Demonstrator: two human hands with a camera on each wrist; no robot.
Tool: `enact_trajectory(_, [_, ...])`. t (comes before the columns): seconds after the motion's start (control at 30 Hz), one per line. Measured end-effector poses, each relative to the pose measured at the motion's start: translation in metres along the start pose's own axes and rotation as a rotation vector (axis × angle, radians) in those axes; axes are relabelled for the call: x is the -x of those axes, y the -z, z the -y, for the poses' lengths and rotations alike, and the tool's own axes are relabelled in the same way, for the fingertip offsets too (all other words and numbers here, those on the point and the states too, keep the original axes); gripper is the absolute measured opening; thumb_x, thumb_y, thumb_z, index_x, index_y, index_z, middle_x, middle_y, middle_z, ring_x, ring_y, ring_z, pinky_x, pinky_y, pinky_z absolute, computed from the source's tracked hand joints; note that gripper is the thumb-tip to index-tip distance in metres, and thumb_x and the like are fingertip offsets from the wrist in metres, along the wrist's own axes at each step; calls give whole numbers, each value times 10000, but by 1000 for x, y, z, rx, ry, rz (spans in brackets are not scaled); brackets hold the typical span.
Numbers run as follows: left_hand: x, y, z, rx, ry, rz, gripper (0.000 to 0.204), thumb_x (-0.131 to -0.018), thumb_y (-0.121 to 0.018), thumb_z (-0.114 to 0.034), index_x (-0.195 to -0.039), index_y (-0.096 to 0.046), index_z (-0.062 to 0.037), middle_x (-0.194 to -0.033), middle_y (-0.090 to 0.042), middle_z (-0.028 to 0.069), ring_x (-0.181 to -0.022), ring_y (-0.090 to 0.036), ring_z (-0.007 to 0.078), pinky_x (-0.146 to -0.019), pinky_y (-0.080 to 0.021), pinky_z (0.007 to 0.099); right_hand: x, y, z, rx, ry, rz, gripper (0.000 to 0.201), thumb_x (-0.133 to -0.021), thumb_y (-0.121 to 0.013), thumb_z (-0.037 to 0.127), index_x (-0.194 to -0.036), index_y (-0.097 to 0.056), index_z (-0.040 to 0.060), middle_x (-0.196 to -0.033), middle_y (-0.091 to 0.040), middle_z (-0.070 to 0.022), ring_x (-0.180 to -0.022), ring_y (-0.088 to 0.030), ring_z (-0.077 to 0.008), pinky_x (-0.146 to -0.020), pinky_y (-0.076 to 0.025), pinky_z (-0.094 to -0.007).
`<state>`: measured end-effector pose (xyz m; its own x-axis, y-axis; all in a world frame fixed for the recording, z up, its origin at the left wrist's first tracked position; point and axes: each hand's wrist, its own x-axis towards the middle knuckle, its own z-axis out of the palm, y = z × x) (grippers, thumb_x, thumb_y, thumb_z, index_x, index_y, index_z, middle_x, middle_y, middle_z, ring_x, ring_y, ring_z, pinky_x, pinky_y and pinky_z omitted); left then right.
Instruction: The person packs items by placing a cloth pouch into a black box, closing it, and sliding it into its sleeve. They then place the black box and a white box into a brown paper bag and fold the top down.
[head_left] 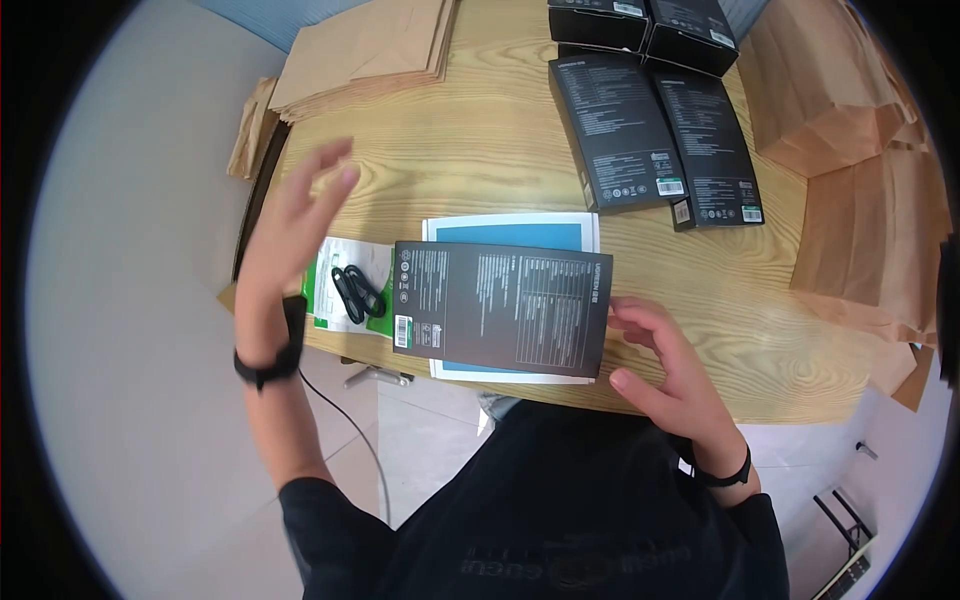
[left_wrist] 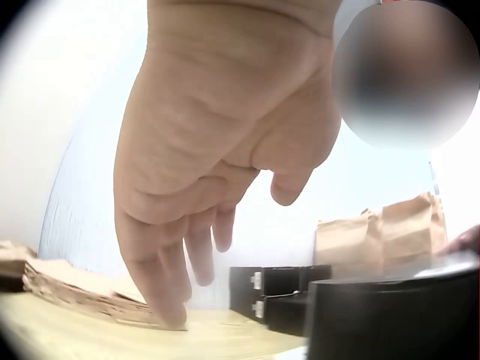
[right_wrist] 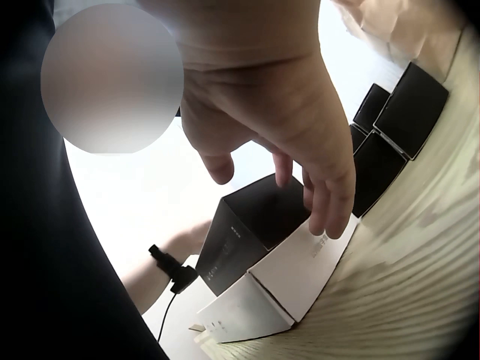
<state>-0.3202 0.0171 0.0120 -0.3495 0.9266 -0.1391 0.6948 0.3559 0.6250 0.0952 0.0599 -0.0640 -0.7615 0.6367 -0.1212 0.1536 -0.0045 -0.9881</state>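
A black printed box lies flat on a white box with a blue top near the table's front edge. To its left, a coiled black cable lies on a green-and-white packet. My left hand is raised above and behind the packet, fingers extended and holding nothing; its palm fills the left wrist view. At the black box's right end is my right hand, thumb and fingers spread, with fingertips close to the box edge. In the right wrist view, its fingers hang over the white box.
Two black boxes lie at the back right, with more black boxes behind them. Flat brown paper bags are stacked at the back left. Standing paper bags line the right edge of the wooden table.
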Motion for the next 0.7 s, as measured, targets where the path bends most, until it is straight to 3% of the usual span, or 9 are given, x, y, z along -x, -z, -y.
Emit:
enact_trajectory(0.13, [-132,7,69,-368,-324,-148,668,-985,-684,-361,-1490,-481,27,-1460,-568,224,-1401,-502,346,-1162,-389,414,12,8,3,167,49,-12,463,-941,-744,199,-1339,-576,32,-1376,-579,-191,-1290,-564,-351,-1075,-459,-412])
enact_trajectory(0.23, [-202,2,111,-297,-240,-230,759,-936,-716,-432,-1473,-481,50,-1457,-565,232,-1408,-498,337,-1166,-380,402,30,15,12,275,15,1,408,-941,-739,219,-1291,-621,45,-1329,-621,-180,-1256,-584,-365,-1054,-479,-416])
enact_trajectory(0.3, [-239,1,128,206,254,-96,776,-894,-733,-510,-1389,-546,57,-1365,-628,234,-1323,-572,340,-1109,-428,397,46,20,12,300,-32,-3,393,-941,-737,228,-1278,-633,52,-1316,-634,-171,-1245,-589,-367,-1047,-486,-421])
enact_trajectory(0.33, [-247,-2,126,208,234,-72,776,-894,-733,-510,-1389,-546,57,-1365,-628,234,-1323,-572,340,-1109,-428,397,55,22,10,291,-54,-13,389,-946,-731,227,-1279,-635,50,-1320,-637,-161,-1246,-592,-361,-1046,-487,-419])
enact_trajectory(0.4, [-248,-8,123,-420,255,-144,741,-890,-712,-570,-1277,-609,53,-1250,-690,222,-1210,-639,338,-1022,-475,420,69,26,3,281,-85,-33,385,-951,-725,225,-1281,-637,48,-1325,-639,-152,-1247,-595,-355,-1045,-488,-416])
enact_trajectory(0.53, [-236,-6,124,-456,126,-334,599,-923,-718,-514,-1142,-644,38,-1050,-714,170,-1003,-668,269,-896,-506,414,83,31,-7,204,-133,-77,374,-948,-723,189,-1285,-643,48,-1323,-648,-138,-1249,-597,-349,-1044,-487,-411])
enact_trajectory(0.6, [-237,25,134,-58,-17,-558,494,-951,-731,-435,-1065,-634,36,-959,-664,115,-896,-602,194,-812,-504,364,83,37,-6,168,-136,-73,372,-947,-723,173,-1288,-642,48,-1322,-651,-131,-1252,-597,-344,-1047,-485,-407])
enact_trajectory(0.67, [-178,38,67,258,-159,-773,370,-986,-732,-334,-1011,-627,19,-879,-609,54,-813,-525,129,-753,-484,298,82,46,-4,158,-47,-83,358,-943,-715,129,-1278,-641,25,-1295,-658,-144,-1256,-595,-347,-1058,-475,-395])
enact_trajectory(0.7, [-148,52,46,227,-256,-838,351,-991,-735,-318,-1013,-632,17,-885,-628,50,-813,-542,113,-752,-483,274,80,50,-3,156,-39,-74,358,-943,-715,129,-1278,-641,25,-1295,-658,-144,-1256,-595,-347,-1058,-475,-395])
